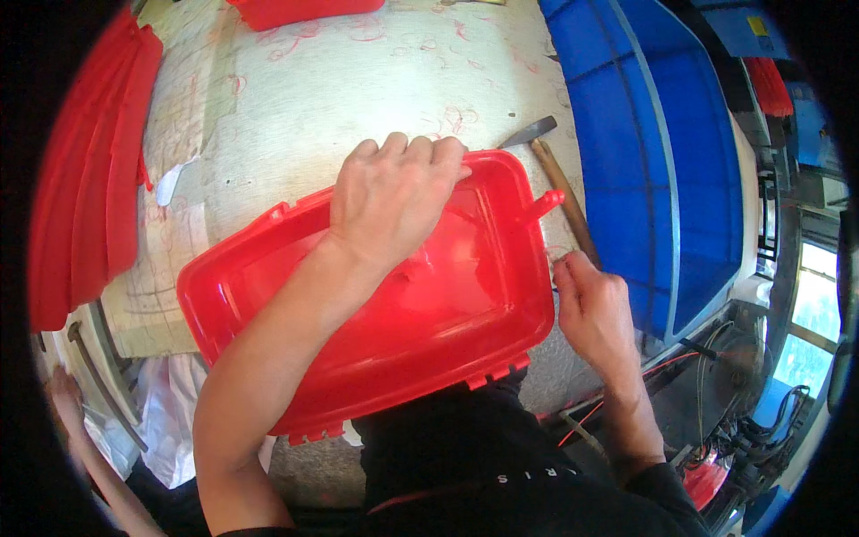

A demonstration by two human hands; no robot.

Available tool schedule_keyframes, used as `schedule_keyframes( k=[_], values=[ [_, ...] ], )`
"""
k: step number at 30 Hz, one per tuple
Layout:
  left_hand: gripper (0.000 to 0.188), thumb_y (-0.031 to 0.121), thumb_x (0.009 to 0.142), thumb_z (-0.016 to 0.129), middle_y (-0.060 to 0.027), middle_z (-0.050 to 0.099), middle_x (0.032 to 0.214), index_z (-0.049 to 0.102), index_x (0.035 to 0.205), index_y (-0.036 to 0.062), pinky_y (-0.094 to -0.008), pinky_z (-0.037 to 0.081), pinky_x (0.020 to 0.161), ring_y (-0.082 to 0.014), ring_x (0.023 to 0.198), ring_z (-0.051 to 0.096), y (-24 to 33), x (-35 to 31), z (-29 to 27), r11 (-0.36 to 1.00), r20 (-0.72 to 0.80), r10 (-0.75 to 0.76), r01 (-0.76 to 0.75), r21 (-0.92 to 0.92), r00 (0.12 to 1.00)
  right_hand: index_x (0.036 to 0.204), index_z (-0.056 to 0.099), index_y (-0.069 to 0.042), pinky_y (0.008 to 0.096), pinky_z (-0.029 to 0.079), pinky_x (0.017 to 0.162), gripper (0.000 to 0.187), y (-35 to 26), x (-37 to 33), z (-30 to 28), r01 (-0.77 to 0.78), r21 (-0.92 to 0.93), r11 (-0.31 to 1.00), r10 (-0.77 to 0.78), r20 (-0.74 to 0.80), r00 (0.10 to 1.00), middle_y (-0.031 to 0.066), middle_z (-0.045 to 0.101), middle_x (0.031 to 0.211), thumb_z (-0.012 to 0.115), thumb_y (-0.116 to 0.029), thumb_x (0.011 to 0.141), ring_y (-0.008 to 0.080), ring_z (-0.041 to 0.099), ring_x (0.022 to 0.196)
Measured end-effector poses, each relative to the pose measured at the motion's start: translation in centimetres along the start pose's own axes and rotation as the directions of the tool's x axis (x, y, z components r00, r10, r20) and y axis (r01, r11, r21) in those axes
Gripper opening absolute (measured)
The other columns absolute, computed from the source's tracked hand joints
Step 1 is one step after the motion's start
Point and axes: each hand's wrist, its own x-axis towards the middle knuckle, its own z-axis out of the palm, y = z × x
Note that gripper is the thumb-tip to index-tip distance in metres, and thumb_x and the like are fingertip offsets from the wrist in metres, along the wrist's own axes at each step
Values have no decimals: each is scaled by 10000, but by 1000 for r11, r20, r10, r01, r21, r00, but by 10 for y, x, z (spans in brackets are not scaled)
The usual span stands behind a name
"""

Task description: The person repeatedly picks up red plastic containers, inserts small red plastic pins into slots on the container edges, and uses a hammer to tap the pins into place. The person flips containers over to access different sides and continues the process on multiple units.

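Observation:
A shallow red plastic case half (420, 340), with hinge-like lugs on its near edge and a small red tab (543, 206) on its right side, lies tilted in front of me. My left hand (394, 192) reaches across it, fingers curled over the far rim and gripping it. At the right side of the case, my right hand (591, 300) is closed, thumb and fingers pinched together close to the wall. Whatever is in that pinch is too small or hidden to make out. Just beyond the right hand lies a hammer (564, 192) with a wooden handle.
Blue plastic crates (617, 179) stand along the right. Stacked red plastic parts (98, 179) rise at the left, and another red part (300, 9) sits at the far edge of the pale, scribbled worktable (358, 89). Another person's hand (64, 394) shows at lower left, near a metal bar (103, 385).

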Motion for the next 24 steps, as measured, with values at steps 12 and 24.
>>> schedule_keyframes(
  k=[12,24],
  values=[
    [245,333,909,644,-68,676,720,626,840,99,-343,506,612,-209,717,663,2,1,-3,1000,34,-7,7,-14,999,851,568,-29,508,482,557,152,17,-54,8,-39,9,999,39,-15,999,232,625,680,584,-138,954,440,631,664],
    [256,336,901,671,-84,668,728,630,849,88,-356,504,607,-233,712,652,7,3,-9,999,59,5,-7,46,998,989,561,-3,406,498,570,194,27,-68,-4,-174,466,868,243,-92,966,186,636,682,620,-183,945,323,681,657]
  ],
)
